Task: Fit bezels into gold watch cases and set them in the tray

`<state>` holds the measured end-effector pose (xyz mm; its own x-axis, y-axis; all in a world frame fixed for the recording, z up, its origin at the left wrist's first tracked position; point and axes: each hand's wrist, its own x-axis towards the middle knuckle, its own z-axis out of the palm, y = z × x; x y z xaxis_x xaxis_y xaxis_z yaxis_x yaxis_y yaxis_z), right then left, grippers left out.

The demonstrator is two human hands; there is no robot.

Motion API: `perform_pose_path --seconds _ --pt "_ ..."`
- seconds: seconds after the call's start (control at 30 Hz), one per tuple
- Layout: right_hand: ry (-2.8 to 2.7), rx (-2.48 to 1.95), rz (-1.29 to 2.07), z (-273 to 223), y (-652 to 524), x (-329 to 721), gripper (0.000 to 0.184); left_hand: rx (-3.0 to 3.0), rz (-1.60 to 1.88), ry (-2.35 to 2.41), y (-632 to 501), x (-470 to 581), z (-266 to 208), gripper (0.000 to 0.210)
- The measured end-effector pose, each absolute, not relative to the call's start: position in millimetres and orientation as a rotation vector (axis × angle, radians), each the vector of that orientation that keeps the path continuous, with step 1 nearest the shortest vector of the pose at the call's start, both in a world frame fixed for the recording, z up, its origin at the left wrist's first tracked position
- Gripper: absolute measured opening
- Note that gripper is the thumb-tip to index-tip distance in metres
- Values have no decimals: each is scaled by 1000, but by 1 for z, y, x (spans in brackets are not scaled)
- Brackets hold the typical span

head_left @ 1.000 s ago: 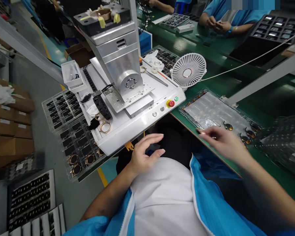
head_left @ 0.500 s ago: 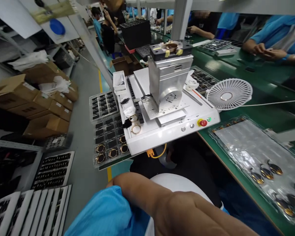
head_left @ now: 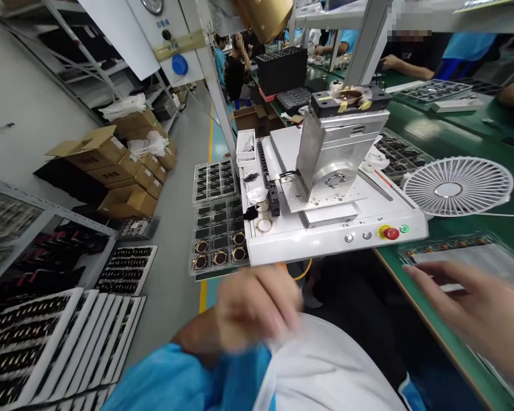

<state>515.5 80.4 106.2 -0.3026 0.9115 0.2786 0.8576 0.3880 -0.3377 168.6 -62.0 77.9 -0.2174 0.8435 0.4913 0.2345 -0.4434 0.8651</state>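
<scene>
My left hand is in front of my body, just below the front edge of the white machine base. Its fingers curl downward and are smeared by motion, so whether anything is in them cannot be made out. On the right, my right hand reaches over a clear plastic tray with a pale covering sheet. Its thumb and fingers are apart, with nothing visible between them. The hand and wrist cover much of that tray. An upright metal fixture on the machine carries a black block with a round ring.
Left of the machine, trays hold dark parts and several gold-rimmed round pieces. Buttons, including a red emergency stop, line its front. A white round fan stands at right. Cardboard boxes and stacked trays lie left. Co-workers sit behind.
My left hand has drawn back from the lower right to in front of my body. My right hand has come into view over the right tray. The view has swung to the right.
</scene>
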Motion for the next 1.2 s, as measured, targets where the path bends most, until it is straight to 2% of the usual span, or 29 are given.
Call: perform_pose_path --seconds 0.07,0.1,0.13,0.23,0.33,0.43,0.67,0.9,0.97,1.1,1.2 --pt "-2223 -1460 273 120 85 494 28 1520 1804 1544 -31 126 67 37" --pt "-2221 -1414 294 126 88 485 30 1458 1630 1888 -17 107 59 36" --pt "-2224 -1367 289 132 92 478 31 1427 1285 2143 -7 93 49 36" --pt "-2189 -1227 250 153 112 458 26 1379 911 2285 6 75 18 27" --pt "-2097 -1103 176 186 147 434 18 1365 783 2310 6 78 -1 15" --pt "-2040 -956 51 224 192 406 20 1350 756 2336 7 79 -5 12" --pt "-2498 -723 171 283 281 353 35 1290 1028 2258 10 63 2 18" --pt "-2594 -744 86 304 294 350 20 1347 1545 2025 -11 63 52 39" --pt "-2431 -638 127 298 288 357 20 1462 1670 1859 -10 70 73 36" --pt "-2018 -415 362 272 256 377 19 1852 1838 1480 10 91 118 13" --pt "-1875 -313 537 246 220 397 17 2102 1845 1477 42 107 155 7"
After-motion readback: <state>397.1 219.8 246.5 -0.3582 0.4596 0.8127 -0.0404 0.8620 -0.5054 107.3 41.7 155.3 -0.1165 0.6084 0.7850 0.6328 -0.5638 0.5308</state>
